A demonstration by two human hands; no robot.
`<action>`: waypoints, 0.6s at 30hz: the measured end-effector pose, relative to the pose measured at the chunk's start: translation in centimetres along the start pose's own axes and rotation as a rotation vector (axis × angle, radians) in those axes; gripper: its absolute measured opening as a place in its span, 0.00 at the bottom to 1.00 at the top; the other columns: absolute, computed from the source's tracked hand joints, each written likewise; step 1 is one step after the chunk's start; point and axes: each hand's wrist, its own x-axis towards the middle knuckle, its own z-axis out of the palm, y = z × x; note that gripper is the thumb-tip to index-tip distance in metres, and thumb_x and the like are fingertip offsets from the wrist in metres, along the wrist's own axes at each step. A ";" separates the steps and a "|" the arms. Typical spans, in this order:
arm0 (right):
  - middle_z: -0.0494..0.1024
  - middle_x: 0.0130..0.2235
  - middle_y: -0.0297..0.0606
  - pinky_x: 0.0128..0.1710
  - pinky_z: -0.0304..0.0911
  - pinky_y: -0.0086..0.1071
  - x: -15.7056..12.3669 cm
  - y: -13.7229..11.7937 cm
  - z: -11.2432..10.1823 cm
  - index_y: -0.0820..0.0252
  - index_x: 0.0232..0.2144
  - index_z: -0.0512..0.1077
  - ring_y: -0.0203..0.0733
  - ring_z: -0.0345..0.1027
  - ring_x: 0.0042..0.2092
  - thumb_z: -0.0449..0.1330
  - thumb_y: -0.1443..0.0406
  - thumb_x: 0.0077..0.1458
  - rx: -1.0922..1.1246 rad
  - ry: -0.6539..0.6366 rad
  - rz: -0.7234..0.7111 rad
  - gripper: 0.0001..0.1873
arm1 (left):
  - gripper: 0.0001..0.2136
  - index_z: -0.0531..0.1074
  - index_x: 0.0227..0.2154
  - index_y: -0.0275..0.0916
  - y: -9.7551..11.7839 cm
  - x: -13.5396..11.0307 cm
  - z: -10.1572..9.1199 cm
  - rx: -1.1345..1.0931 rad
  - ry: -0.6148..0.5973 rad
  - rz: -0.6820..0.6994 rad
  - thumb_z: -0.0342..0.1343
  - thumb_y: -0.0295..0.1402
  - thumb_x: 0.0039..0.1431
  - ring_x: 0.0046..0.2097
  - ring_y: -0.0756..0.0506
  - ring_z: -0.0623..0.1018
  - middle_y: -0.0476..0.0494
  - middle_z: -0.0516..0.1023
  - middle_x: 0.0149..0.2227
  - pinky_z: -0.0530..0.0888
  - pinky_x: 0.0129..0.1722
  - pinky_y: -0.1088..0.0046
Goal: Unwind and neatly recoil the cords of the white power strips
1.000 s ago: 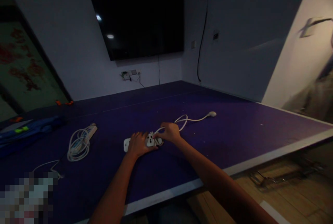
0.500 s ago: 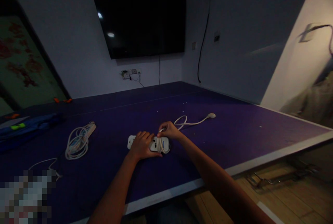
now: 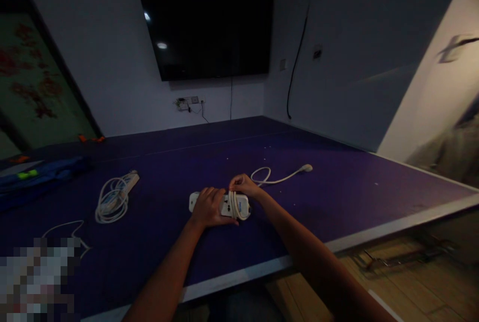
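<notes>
A white power strip (image 3: 225, 207) lies on the purple table, its white cord (image 3: 235, 206) wound in a few turns around the right end. My left hand (image 3: 209, 206) is closed over the strip's middle, fingers on the far side and thumb along the near edge. At the far edge of the wound turns, my right hand (image 3: 243, 185) pinches the cord. From there the loose cord makes a loop to the right and ends in a white plug (image 3: 307, 168) on the tabletop.
Another power strip (image 3: 130, 181) with a coiled white cord (image 3: 112, 202) lies to the left. Blue cloth (image 3: 48, 170) rests at the far left. A thin white cable (image 3: 77, 232) lies nearer. The table's white edge (image 3: 239, 278) runs along the front. A television (image 3: 209, 33) hangs on the wall.
Both hands and the power strip have shifted slightly right in view. The wound cord turns show more clearly. The right hand still pinches the cord.
</notes>
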 end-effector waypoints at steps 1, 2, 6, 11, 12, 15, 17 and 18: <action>0.70 0.17 0.31 0.20 0.53 0.24 0.0 0.0 0.1 0.65 0.17 0.72 0.29 0.59 0.19 0.71 0.53 0.28 0.014 0.005 0.005 0.21 | 0.41 0.69 0.43 0.35 0.0 0.0 0.0 0.000 0.019 -0.008 0.51 0.66 0.35 0.37 0.39 0.74 0.36 0.75 0.34 0.69 0.39 0.59; 0.70 0.17 0.30 0.19 0.52 0.24 0.1 0.0 0.1 0.65 0.16 0.71 0.29 0.58 0.19 0.70 0.52 0.29 0.028 0.009 0.008 0.21 | 0.41 0.69 0.43 0.35 0.1 -0.1 0.0 -0.002 0.042 -0.014 0.51 0.66 0.35 0.37 0.39 0.74 0.36 0.75 0.35 0.69 0.39 0.59; 0.69 0.17 0.30 0.19 0.51 0.24 -0.1 -0.1 0.6 0.64 0.17 0.71 0.28 0.58 0.18 0.69 0.51 0.31 0.090 -0.013 0.004 0.22 | 0.41 0.68 0.46 0.36 0.3 -0.2 0.0 -0.003 0.129 -0.025 0.52 0.65 0.34 0.38 0.39 0.74 0.36 0.75 0.35 0.70 0.40 0.59; 0.70 0.18 0.29 0.19 0.51 0.24 -0.5 -0.2 1.2 0.63 0.20 0.72 0.29 0.59 0.19 0.67 0.49 0.35 0.146 -0.021 0.021 0.22 | 0.44 0.65 0.52 0.36 0.6 -0.3 -0.1 0.021 0.164 -0.027 0.53 0.64 0.36 0.38 0.40 0.74 0.37 0.75 0.36 0.69 0.41 0.62; 0.70 0.18 0.30 0.19 0.51 0.24 -0.4 -0.2 1.2 0.63 0.20 0.72 0.29 0.58 0.19 0.67 0.48 0.35 0.148 -0.020 0.032 0.23 | 0.44 0.65 0.53 0.37 0.6 -0.3 0.0 0.022 0.164 -0.034 0.53 0.64 0.36 0.38 0.41 0.74 0.38 0.75 0.36 0.69 0.41 0.62; 0.69 0.18 0.30 0.20 0.52 0.25 0.1 0.1 1.4 0.63 0.19 0.71 0.30 0.58 0.20 0.66 0.47 0.34 0.144 0.009 0.068 0.23 | 0.43 0.65 0.54 0.38 0.3 -0.4 0.1 0.021 0.167 -0.079 0.54 0.63 0.37 0.39 0.40 0.74 0.38 0.76 0.36 0.69 0.42 0.63; 0.69 0.18 0.30 0.21 0.54 0.26 0.4 0.6 1.4 0.62 0.19 0.70 0.31 0.58 0.20 0.65 0.48 0.36 0.133 0.054 0.089 0.22 | 0.43 0.65 0.54 0.38 0.0 -0.5 0.2 0.018 0.164 -0.123 0.55 0.62 0.37 0.40 0.40 0.74 0.37 0.76 0.37 0.69 0.42 0.63; 0.69 0.19 0.31 0.22 0.56 0.27 0.5 0.9 1.4 0.62 0.19 0.70 0.32 0.60 0.21 0.64 0.48 0.38 0.123 0.079 0.098 0.22 | 0.43 0.65 0.54 0.38 -0.2 -0.5 0.2 0.018 0.161 -0.147 0.55 0.62 0.37 0.40 0.40 0.74 0.37 0.76 0.38 0.69 0.42 0.62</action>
